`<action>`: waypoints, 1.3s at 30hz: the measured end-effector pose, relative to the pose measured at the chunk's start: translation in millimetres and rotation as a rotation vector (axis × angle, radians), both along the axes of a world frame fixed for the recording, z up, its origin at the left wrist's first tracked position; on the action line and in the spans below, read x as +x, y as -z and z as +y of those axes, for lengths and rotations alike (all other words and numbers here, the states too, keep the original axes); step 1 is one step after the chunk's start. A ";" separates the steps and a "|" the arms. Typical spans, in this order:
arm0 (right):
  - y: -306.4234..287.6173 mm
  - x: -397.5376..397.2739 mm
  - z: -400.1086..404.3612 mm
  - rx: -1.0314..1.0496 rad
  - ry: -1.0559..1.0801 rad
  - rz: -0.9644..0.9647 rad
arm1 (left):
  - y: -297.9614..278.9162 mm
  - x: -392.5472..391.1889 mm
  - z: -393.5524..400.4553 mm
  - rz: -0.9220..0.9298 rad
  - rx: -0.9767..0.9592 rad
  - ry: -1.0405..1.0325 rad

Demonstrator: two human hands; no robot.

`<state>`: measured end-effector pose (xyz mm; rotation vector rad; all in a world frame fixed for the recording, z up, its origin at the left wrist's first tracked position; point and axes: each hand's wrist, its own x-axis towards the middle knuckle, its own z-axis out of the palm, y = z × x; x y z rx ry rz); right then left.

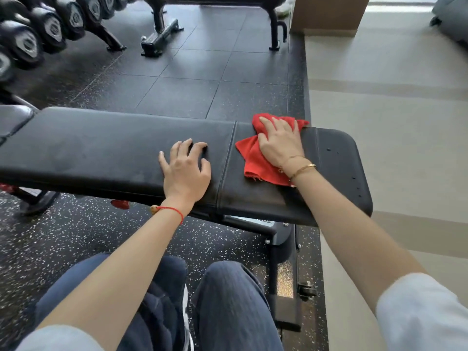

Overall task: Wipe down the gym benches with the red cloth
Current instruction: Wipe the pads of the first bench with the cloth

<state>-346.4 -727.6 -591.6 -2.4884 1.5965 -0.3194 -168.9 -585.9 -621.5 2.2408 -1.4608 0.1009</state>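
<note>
A person's right hand (pixel 279 143) pressed flat, fingers spread, on the red cloth (pixel 255 158) near the black bench's (pixel 101 148) right end, left hand (pixel 186 168) braced beside it, fingers arched, holding nothing

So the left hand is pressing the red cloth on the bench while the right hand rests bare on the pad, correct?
No, the hands are swapped. The head view shows the right hand pressing the red cloth on the bench, while the left hand rests bare on the pad.

Bright, even daylight falls from the far right, shadows stay soft, the dumbbells (pixel 38 34) at far left blur, and edges bow.
</note>
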 end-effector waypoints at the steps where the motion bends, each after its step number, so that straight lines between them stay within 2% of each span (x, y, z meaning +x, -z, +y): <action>1: 2.7 11.5 12.9 -0.005 -0.033 0.002 | 0.1 0.5 -0.2 0.007 -0.002 -0.003; 6: 17.1 38.6 92.1 -0.084 -0.161 -0.013 | -0.2 -0.1 0.4 0.019 -0.004 -0.010; 11: 21.1 6.7 122.2 -0.130 -0.144 -0.033 | 2.4 0.7 2.4 0.033 0.008 0.011; 14: 20.5 -30.1 112.7 -0.119 -0.109 -0.052 | 3.6 2.6 2.9 0.039 0.020 0.021; 18: 13.9 -63.4 58.8 -0.041 0.040 -0.031 | 2.1 0.4 4.2 0.028 0.034 0.026; 23: 3.7 -42.3 2.7 0.032 0.122 0.038 | -2.5 -0.8 4.1 0.031 0.032 0.013; 26: 2.9 -42.9 14.9 0.054 0.087 0.013 | -2.1 0.8 5.6 0.033 0.021 0.030; 30: 9.5 -82.4 68.4 -0.007 0.034 -0.019 | 1.1 2.4 7.2 0.027 -0.026 0.071; 33: 15.0 -114.8 95.0 -0.053 0.074 -0.059 | 2.6 2.3 8.0 0.008 -0.033 0.084; 39: 3.8 -132.4 33.2 0.062 0.226 -0.061 | 3.2 -0.7 9.9 -0.041 -0.063 0.172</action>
